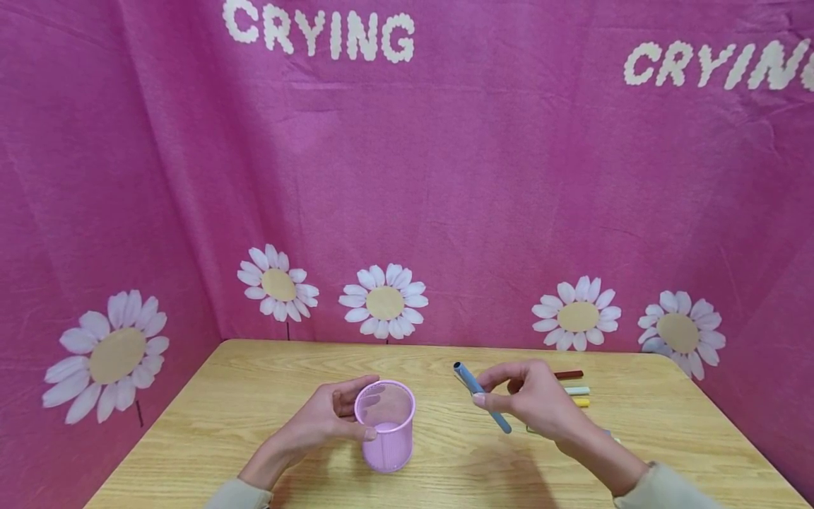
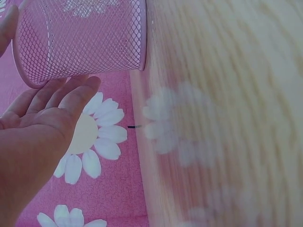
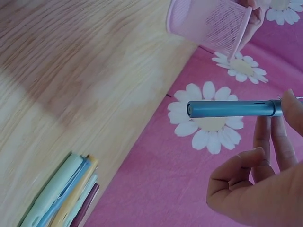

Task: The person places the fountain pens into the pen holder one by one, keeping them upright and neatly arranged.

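Observation:
A pink mesh pen cup point(image 1: 389, 452) stands upright on the wooden table, its mouth facing up. My left hand point(image 1: 314, 418) holds it from the left, thumb at the near side of the rim and fingers around the far side. In the left wrist view, the fingers touch the mesh wall of the cup point(image 2: 94, 42). To the right of the cup, my right hand point(image 1: 547, 401) pinches a blue pen point(image 1: 468, 382) between thumb and fingers. The pen hangs tilted above the table, apart from the cup; the right wrist view shows the same pen point(image 3: 232, 109) from its end.
Several pens lie side by side on the table to the right, partly hidden by my right hand: a dark red pen point(image 1: 569, 375), a pale green one point(image 1: 577, 390) and a yellow one point(image 1: 580, 402) among them. A pink cloth point(image 1: 483, 177) with daisies surrounds the table point(image 1: 318, 360).

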A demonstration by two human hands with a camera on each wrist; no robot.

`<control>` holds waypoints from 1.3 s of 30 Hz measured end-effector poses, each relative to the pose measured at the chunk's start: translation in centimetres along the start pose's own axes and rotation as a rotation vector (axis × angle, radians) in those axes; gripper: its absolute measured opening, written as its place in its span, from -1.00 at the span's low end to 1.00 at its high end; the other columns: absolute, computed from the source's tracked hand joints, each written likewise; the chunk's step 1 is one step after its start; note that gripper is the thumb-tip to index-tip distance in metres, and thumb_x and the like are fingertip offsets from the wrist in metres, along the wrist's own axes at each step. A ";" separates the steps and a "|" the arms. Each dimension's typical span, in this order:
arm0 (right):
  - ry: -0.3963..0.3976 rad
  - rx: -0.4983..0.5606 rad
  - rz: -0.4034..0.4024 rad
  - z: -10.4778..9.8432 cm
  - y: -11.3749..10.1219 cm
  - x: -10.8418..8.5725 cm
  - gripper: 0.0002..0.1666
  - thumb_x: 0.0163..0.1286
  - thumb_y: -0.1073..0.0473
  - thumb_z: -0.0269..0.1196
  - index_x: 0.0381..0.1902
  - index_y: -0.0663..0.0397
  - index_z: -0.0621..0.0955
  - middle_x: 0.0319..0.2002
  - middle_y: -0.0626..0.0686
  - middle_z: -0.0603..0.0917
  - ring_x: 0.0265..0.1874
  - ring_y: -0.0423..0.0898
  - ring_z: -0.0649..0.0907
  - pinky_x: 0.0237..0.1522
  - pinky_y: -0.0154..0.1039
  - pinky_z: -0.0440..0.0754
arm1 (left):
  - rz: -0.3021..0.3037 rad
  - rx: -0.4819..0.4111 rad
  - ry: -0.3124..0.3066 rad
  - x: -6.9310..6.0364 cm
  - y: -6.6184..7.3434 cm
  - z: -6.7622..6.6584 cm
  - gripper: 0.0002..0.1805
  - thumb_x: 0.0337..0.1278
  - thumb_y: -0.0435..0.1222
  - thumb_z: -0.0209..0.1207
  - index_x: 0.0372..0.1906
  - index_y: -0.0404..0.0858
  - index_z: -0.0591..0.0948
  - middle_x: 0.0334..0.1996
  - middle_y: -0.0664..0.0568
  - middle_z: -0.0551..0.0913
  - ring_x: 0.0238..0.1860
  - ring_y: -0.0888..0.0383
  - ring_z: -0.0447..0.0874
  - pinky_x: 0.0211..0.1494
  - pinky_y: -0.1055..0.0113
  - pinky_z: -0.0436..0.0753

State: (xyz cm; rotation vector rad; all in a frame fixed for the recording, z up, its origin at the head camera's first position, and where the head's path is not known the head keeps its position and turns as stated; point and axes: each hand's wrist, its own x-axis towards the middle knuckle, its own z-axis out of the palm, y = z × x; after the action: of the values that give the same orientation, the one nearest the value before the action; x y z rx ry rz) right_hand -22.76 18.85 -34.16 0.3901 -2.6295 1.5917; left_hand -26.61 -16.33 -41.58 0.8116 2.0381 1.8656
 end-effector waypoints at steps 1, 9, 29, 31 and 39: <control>0.003 0.007 0.006 0.2 -0.2 0.1 -0.78 0.19 0.18 0.60 -0.19 0.05 0.85 -0.33 -0.02 0.76 -0.52 -0.17 0.32 -0.54 -0.28 0.27 | 0.000 0.002 0.000 0.0 0.0 0.0 -0.06 0.10 -0.47 0.47 0.56 -0.54 0.26 0.39 -0.42 0.47 0.44 -0.34 0.39 0.42 -0.10 0.45; 0.037 0.058 0.004 1.6 -1.7 1.0 -0.79 0.16 0.19 0.60 -0.22 0.05 0.85 -0.32 -0.02 0.77 -0.51 -0.15 0.38 -0.46 -0.27 0.35 | -0.011 0.003 0.004 0.2 -0.2 0.0 -0.02 0.09 -0.45 0.49 0.55 -0.59 0.22 0.38 -0.42 0.48 0.43 -0.36 0.40 0.41 -0.14 0.44; 0.040 0.167 -0.060 4.7 -4.4 3.3 -0.77 0.21 0.19 0.59 -0.18 0.12 0.85 -0.33 -0.01 0.81 -0.37 -0.08 0.51 -0.36 -0.24 0.45 | -0.026 0.004 0.006 0.2 0.1 0.1 -0.04 0.11 -0.43 0.49 0.56 -0.55 0.25 0.38 -0.41 0.49 0.43 -0.33 0.42 0.42 -0.14 0.44; 0.044 0.173 -0.064 5.1 -4.5 3.5 -0.78 0.21 0.20 0.59 -0.19 0.12 0.85 -0.33 -0.01 0.81 -0.36 -0.08 0.53 -0.33 -0.24 0.46 | -0.024 0.005 0.004 0.2 0.0 0.0 -0.05 0.11 -0.43 0.48 0.55 -0.55 0.25 0.38 -0.41 0.50 0.42 -0.32 0.43 0.41 -0.14 0.45; 0.040 0.225 -0.109 6.5 -4.8 4.4 -0.79 0.22 0.24 0.57 -0.19 0.18 0.84 -0.30 0.01 0.83 -0.29 -0.09 0.61 -0.27 -0.25 0.50 | -0.038 -0.005 0.000 0.2 0.0 0.0 -0.06 0.11 -0.45 0.48 0.55 -0.54 0.27 0.38 -0.39 0.51 0.43 -0.30 0.43 0.42 -0.14 0.44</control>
State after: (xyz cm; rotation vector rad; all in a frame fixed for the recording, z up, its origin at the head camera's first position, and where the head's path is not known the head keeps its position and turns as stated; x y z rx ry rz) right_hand -25.30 10.23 -32.32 0.4960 -2.3633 1.8428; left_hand -26.78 -16.18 -41.51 0.7668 2.0339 1.8496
